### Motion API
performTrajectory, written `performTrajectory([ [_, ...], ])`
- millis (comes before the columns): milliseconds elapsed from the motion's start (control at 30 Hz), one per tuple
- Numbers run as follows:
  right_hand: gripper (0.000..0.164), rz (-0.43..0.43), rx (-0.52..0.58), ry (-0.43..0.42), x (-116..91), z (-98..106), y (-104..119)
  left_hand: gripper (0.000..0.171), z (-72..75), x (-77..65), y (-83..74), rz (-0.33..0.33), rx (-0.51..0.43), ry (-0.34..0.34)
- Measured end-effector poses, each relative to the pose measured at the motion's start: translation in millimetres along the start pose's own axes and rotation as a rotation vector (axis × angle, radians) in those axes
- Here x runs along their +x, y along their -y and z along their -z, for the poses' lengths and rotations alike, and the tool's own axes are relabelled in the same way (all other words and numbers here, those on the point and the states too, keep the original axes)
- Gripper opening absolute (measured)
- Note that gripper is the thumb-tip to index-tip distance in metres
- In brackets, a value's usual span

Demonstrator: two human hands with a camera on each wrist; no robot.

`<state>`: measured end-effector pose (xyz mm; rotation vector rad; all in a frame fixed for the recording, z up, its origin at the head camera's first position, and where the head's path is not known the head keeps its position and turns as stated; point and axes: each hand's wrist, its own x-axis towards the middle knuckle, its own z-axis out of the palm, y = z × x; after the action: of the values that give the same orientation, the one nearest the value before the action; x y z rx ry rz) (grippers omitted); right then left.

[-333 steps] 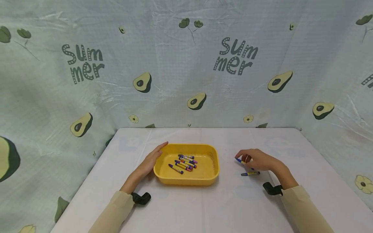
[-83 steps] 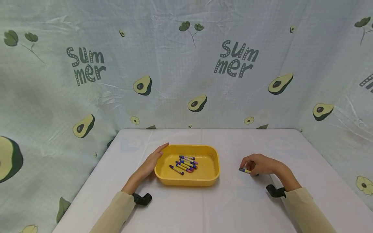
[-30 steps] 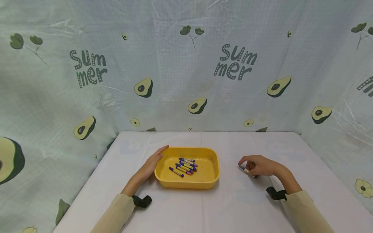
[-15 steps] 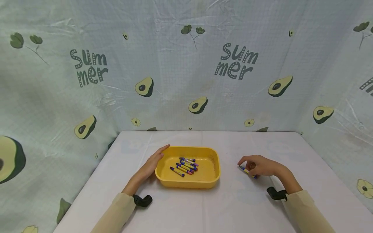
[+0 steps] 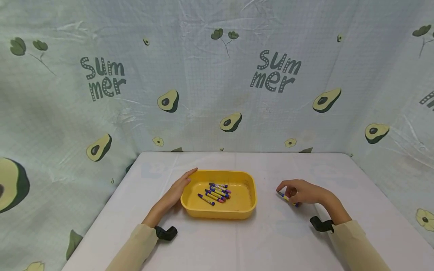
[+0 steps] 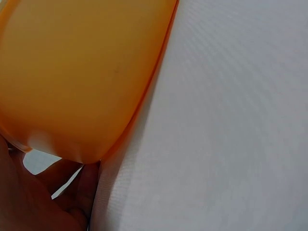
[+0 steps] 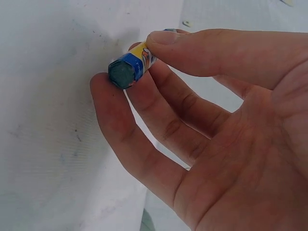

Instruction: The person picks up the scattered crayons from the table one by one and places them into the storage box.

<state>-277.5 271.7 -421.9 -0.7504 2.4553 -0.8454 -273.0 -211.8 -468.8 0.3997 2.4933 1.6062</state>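
My right hand (image 5: 301, 192) pinches a crayon (image 7: 142, 60) with a yellow wrapper and blue band between thumb and fingertips, right of the tray. In the right wrist view its flat dark teal end faces the camera, and the ring and little fingers are loosely bent below. In the head view the crayon slants, and the fingers hide its middle. At the left end of a yellow plastic tray (image 5: 217, 213), my left hand (image 5: 173, 194) grips the rim, thumb at the edge and fingers along the outside wall. Several crayons (image 5: 217, 192) lie loosely grouped inside the tray.
A white cloth covers the table (image 5: 234, 244). Behind and beside it hangs a curtain (image 5: 190, 67) printed with avocados and lettering. Each wrist carries a black camera mount, such as the left one (image 5: 166, 233).
Earlier another crayon lay on the table beside the right hand; now only the pinched one shows there. Its slant changed since 2.8 s ago. The left hand and tray have stayed put.
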Motion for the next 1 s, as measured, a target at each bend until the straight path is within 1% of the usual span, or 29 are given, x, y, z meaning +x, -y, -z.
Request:
performTrajectory([
  [200,0.05,-0.028,-0.011,0.006,2,6,7,0.051,-0.5,-2.3,0.0,0.001,-0.008,0.0],
  [433,0.047,-0.039,-0.022,0.012,8,18,21,0.052,-1.1,-2.1,-0.6,-0.003,0.001,-0.002],
  [533,0.047,-0.04,-0.046,0.021,14,23,29,0.051,-1.3,-1.9,-0.6,-0.002,0.004,-0.009],
  [733,0.045,-0.027,-0.104,0.04,26,35,50,0.051,-1.7,-0.8,-0.2,0.0,0.006,-0.007],
  [867,0.045,-0.007,-0.135,0.045,35,42,69,0.052,-1.5,-0.5,0.3,-0.008,0.012,-0.006],
  [1000,0.045,0.01,-0.164,0.053,46,44,89,0.052,-2.2,0.0,0.7,-0.008,0.009,-0.007],
])
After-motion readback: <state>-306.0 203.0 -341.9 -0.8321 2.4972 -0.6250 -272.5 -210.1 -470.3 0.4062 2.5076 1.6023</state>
